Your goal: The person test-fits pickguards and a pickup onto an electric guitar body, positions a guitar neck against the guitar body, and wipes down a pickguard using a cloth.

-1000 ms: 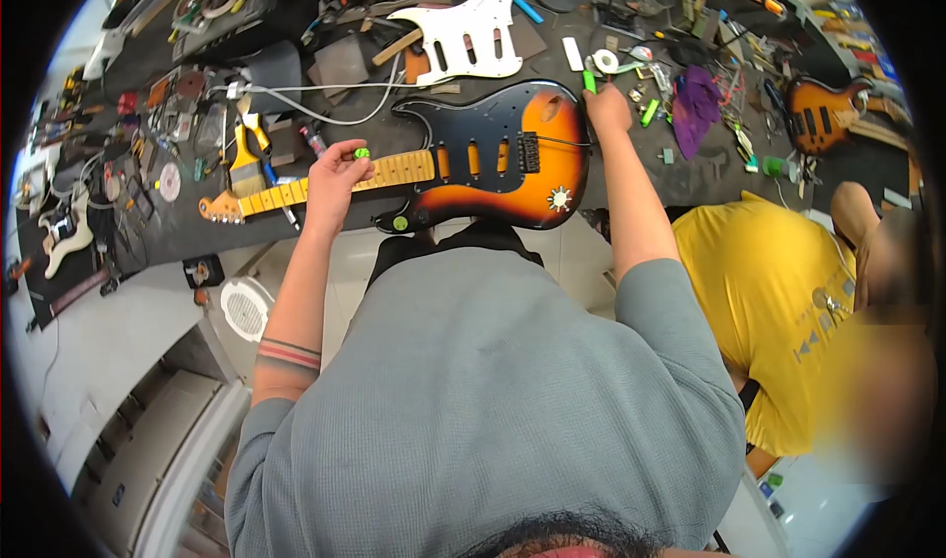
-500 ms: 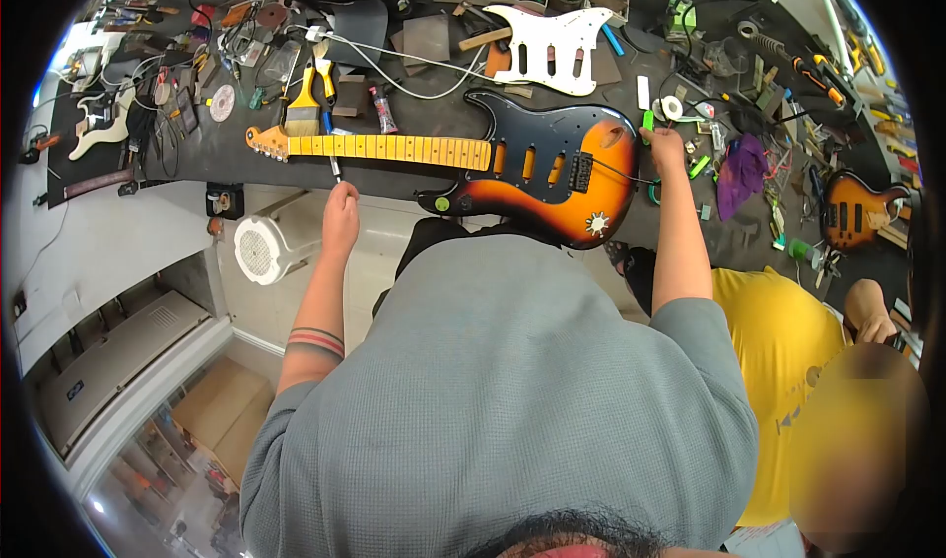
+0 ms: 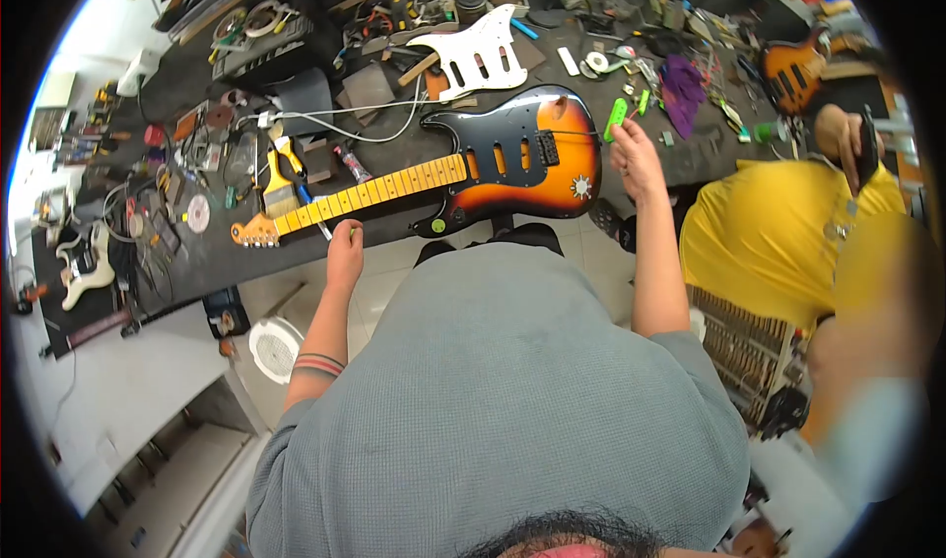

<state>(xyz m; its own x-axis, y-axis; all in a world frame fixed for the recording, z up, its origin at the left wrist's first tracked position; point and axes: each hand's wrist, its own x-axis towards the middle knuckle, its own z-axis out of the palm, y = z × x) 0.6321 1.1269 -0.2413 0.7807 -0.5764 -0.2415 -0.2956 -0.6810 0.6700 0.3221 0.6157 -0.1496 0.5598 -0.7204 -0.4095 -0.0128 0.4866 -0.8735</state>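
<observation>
An electric guitar (image 3: pixel 512 189) with a sunburst body, black pickguard and maple neck lies across the bench, headstock to the left. My right hand (image 3: pixel 639 164) is just right of the guitar body, its fingers closed on a bright green oblong piece (image 3: pixel 615 120) with small dark spots. My left hand (image 3: pixel 345 251) is below the neck with its fingers pinched. A speck of green shows at the fingertips, too small to name. Beside that hand, a slim white and blue tool (image 3: pixel 325 230) pokes out from under the neck.
A white pickguard (image 3: pixel 483 61) lies behind the guitar. Brushes (image 3: pixel 283 194), a white cable (image 3: pixel 355 115), a purple cloth (image 3: pixel 680 95) and small green parts (image 3: pixel 642 102) are scattered around. A person in a yellow shirt (image 3: pixel 769 238) is close on my right.
The view has turned. My right hand has brought the green piece off the cluttered area towards me. My left hand has come away from the slim tool it was touching.
</observation>
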